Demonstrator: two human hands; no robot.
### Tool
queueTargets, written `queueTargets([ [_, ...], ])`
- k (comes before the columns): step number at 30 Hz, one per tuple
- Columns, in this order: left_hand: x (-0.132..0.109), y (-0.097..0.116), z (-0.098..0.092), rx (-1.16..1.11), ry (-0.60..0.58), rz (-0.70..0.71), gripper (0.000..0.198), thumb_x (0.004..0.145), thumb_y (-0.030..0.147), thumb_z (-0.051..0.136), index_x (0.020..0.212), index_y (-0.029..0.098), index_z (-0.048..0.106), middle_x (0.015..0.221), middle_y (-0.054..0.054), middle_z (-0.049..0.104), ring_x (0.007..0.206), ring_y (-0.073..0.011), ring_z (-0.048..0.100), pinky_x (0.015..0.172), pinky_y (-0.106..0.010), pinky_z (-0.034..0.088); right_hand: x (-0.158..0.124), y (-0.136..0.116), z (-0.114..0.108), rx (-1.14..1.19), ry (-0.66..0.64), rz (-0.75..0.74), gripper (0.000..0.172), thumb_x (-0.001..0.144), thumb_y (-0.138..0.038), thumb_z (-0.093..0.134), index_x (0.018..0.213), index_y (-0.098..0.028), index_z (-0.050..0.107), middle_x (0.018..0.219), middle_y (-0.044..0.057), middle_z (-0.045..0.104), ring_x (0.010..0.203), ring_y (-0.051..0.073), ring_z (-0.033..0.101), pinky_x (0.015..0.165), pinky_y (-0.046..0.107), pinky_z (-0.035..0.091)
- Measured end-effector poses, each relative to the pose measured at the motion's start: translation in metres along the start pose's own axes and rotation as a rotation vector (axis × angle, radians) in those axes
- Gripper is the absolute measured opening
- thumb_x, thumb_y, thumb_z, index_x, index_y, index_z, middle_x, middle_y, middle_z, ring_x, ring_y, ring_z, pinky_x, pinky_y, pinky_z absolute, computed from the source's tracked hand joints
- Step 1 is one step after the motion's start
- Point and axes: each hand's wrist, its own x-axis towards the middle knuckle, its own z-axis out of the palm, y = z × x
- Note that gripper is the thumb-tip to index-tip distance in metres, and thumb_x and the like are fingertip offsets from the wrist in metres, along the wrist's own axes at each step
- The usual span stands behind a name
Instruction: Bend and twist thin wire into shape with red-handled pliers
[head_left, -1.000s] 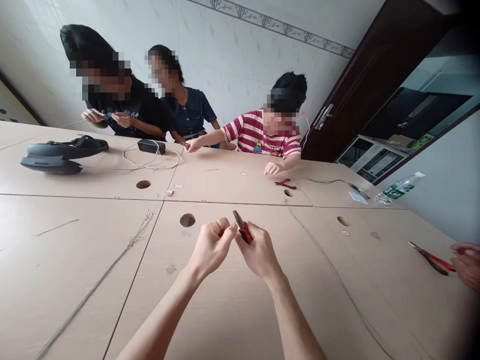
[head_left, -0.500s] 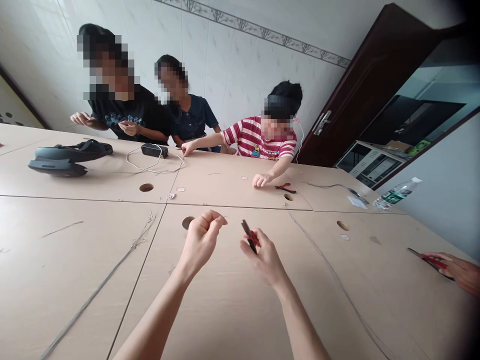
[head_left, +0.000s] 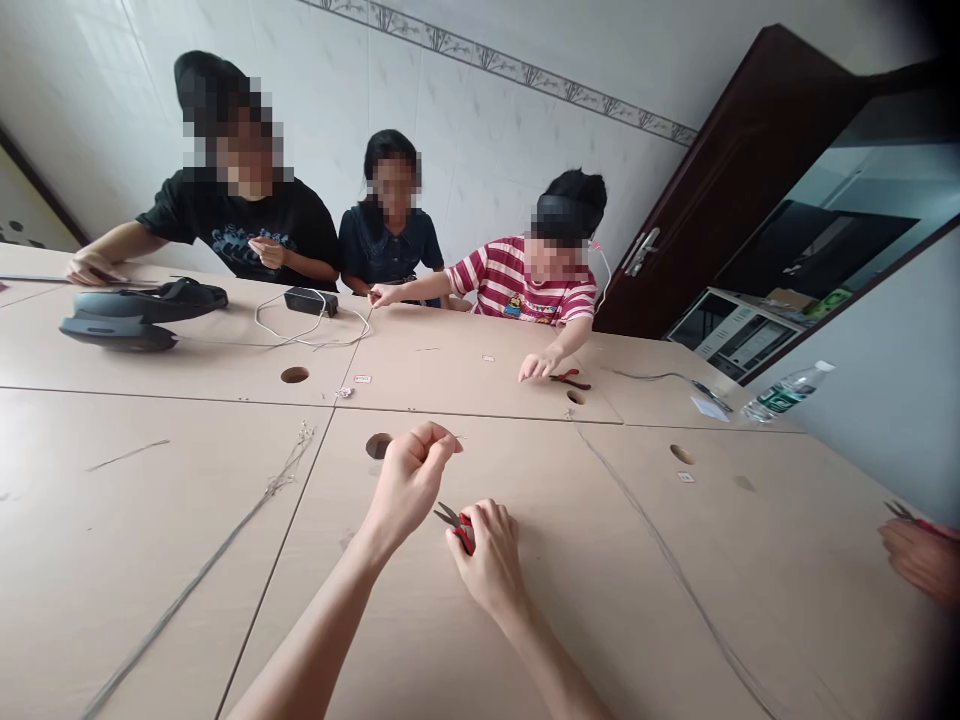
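My left hand (head_left: 409, 485) is closed in a pinch above the table, with the tip of a thin wire (head_left: 460, 437) poking out past the fingertips. The rest of that wire is hidden in the fingers. Low over the table just to its right, my right hand (head_left: 491, 560) is wrapped round red-handled pliers (head_left: 448, 515). Their dark jaws are spread and point up and left, close to my left wrist. A bundle of thin grey wires (head_left: 225, 540) lies on the table to the left, its far end frayed. Another long wire bundle (head_left: 660, 540) runs along the right side.
Three people sit across the table (head_left: 390, 640). Near them are a headset (head_left: 120, 325), a black box (head_left: 310, 301) with white cable, and other red-handled pliers (head_left: 571, 380). A water bottle (head_left: 787, 390) stands tilted-looking at right. Another person's hand (head_left: 919, 560) holds a tool at the right edge.
My right hand has come down and left with the pliers, whose jaws have spread. My left hand has barely moved. The co-worker's hand at the right edge has shifted outward.
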Motion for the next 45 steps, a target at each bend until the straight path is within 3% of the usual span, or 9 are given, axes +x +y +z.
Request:
queueTargets([
  [11, -0.002, 0.001, 0.002, 0.022, -0.021, -0.009, 0.022, 0.087, 0.031, 0.049, 0.073, 0.018, 0.059, 0.053, 0.007, 0.027, 0.047, -0.0086, 0.021, 0.044, -0.022, 0.019, 0.002, -0.003, -0.004, 0.069, -0.017, 0.041, 0.018, 0.077, -0.03, 0.071, 0.088, -0.022, 0.058, 0.089, 0.003, 0.06, 0.087, 0.024, 0.055, 0.083, 0.039, 0.039],
  [14, -0.004, 0.003, 0.003, 0.021, -0.014, 0.013, 0.023, 0.087, 0.032, 0.049, 0.072, 0.018, 0.059, 0.054, 0.007, 0.028, 0.049, -0.0094, 0.023, 0.045, -0.022, 0.021, 0.008, -0.007, -0.017, 0.312, -0.001, 0.12, 0.02, 0.078, -0.036, 0.071, 0.089, -0.023, 0.061, 0.092, 0.004, 0.063, 0.093, 0.025, 0.057, 0.088, 0.041, 0.04],
  [18, -0.007, 0.005, 0.007, 0.004, -0.02, 0.036, 0.026, 0.089, 0.038, 0.05, 0.076, 0.018, 0.06, 0.055, 0.006, 0.027, 0.051, -0.0105, 0.026, 0.048, -0.023, 0.022, 0.024, -0.021, -0.051, 0.508, 0.06, 0.194, 0.021, 0.094, -0.041, 0.05, 0.092, -0.023, 0.06, 0.1, 0.005, 0.066, 0.099, 0.021, 0.06, 0.089, 0.037, 0.044],
  [22, -0.009, 0.005, 0.012, -0.109, -0.129, 0.017, 0.026, 0.09, 0.037, 0.05, 0.075, 0.018, 0.058, 0.054, 0.007, 0.028, 0.051, -0.0096, 0.023, 0.049, -0.023, 0.022, 0.041, -0.043, -0.086, 0.906, 0.097, 0.242, 0.023, 0.092, -0.041, 0.055, 0.099, -0.023, 0.067, 0.107, 0.005, 0.068, 0.105, 0.021, 0.061, 0.091, 0.035, 0.045],
  [28, -0.011, 0.009, 0.018, -0.314, -0.234, -0.067, 0.027, 0.091, 0.034, 0.047, 0.071, 0.017, 0.053, 0.053, 0.009, 0.025, 0.05, -0.0081, 0.015, 0.047, -0.023, 0.017, 0.048, -0.058, -0.098, 1.255, 0.107, 0.31, 0.014, 0.086, -0.036, 0.065, 0.09, -0.024, 0.073, 0.098, 0.003, 0.071, 0.101, 0.02, 0.063, 0.088, 0.034, 0.047],
  [34, -0.012, 0.011, 0.02, -0.304, -0.232, -0.064, 0.028, 0.089, 0.036, 0.049, 0.07, 0.016, 0.054, 0.052, 0.009, 0.025, 0.049, -0.0076, 0.016, 0.047, -0.024, 0.016, 0.048, -0.057, -0.094, 1.284, 0.147, 0.367, 0.015, 0.083, -0.036, 0.068, 0.085, -0.022, 0.071, 0.094, 0.004, 0.072, 0.098, 0.021, 0.063, 0.087, 0.034, 0.047],
  [39, -0.013, 0.011, 0.02, -0.283, -0.216, -0.071, 0.026, 0.088, 0.038, 0.049, 0.073, 0.017, 0.055, 0.052, 0.009, 0.027, 0.048, -0.0077, 0.017, 0.047, -0.023, 0.017, 0.048, -0.054, -0.093, 1.176, 0.256, 0.426, 0.038, 0.079, -0.04, 0.071, 0.113, -0.025, 0.062, 0.111, 0.006, 0.063, 0.096, 0.019, 0.061, 0.085, 0.036, 0.049],
  [42, -0.013, 0.011, 0.02, -0.253, -0.217, -0.061, 0.026, 0.088, 0.038, 0.049, 0.074, 0.017, 0.055, 0.053, 0.009, 0.027, 0.049, -0.008, 0.019, 0.048, -0.023, 0.018, 0.047, -0.054, -0.094, 0.998, 0.392, 0.329, 0.04, 0.08, -0.037, 0.07, 0.117, -0.027, 0.058, 0.119, 0.007, 0.057, 0.1, 0.019, 0.056, 0.087, 0.037, 0.048],
  [45, -0.013, 0.01, 0.021, -0.234, -0.224, -0.047, 0.027, 0.088, 0.038, 0.049, 0.073, 0.017, 0.054, 0.054, 0.008, 0.026, 0.049, -0.0081, 0.02, 0.048, -0.023, 0.019, 0.048, -0.055, -0.096, 0.91, 0.397, 0.226, 0.027, 0.083, -0.035, 0.066, 0.108, -0.026, 0.062, 0.116, 0.007, 0.058, 0.099, 0.019, 0.056, 0.088, 0.038, 0.047],
])
